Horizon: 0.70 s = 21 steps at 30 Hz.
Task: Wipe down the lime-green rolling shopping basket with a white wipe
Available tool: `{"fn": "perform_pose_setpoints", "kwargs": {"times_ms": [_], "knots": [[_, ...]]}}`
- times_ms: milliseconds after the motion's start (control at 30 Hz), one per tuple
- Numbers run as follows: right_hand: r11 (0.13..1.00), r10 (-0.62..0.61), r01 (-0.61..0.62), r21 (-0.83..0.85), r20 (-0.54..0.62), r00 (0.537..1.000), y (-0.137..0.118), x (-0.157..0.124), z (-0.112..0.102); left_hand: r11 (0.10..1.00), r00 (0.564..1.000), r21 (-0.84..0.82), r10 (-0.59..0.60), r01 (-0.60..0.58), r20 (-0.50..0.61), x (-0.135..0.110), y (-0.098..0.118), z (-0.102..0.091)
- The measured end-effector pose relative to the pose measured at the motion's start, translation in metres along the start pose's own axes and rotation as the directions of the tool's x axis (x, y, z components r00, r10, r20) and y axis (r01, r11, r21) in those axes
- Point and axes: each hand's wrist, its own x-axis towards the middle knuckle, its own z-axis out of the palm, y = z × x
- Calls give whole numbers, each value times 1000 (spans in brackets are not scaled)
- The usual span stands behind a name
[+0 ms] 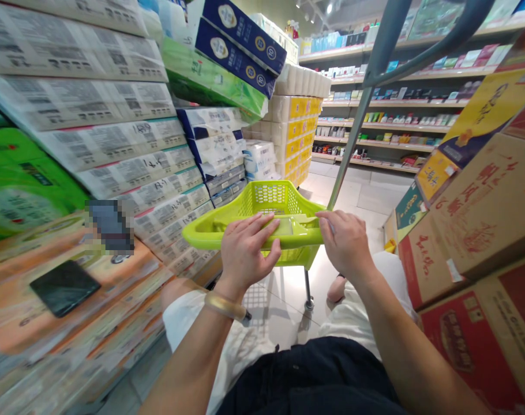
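Observation:
A lime-green plastic shopping basket [266,199] with a mesh wall stands on a wheeled frame in front of me. Its handle bar [297,231] runs across the near side. My left hand [247,251] wraps over this bar, with a gold-coloured bangle [225,305] on the wrist. My right hand [344,242] grips the bar further right. A grey metal pole [351,138] rises from the basket's far right. The basket's inside is mostly hidden by my hands and the bar.
Stacked packs of tissue rolls [115,127] tower along the left, with a dark phone [64,287] lying on one. Printed cardboard cartons [470,219] stand along the right. Store shelves [383,104] line the far wall beyond a tiled floor [357,196].

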Motion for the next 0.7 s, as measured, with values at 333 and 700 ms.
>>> {"fn": "perform_pose_setpoints", "kwargs": {"times_ms": [333, 700], "knots": [[1000, 16, -17, 16, 34, 999, 0, -2, -5, 1000, 999, 5, 28, -29, 15, 0, -3, -4], [999, 30, -30, -19, -19, 999, -26, -6, 2, 1000, 1000, 17, 23, -23, -13, 0, 2, 1]]}}
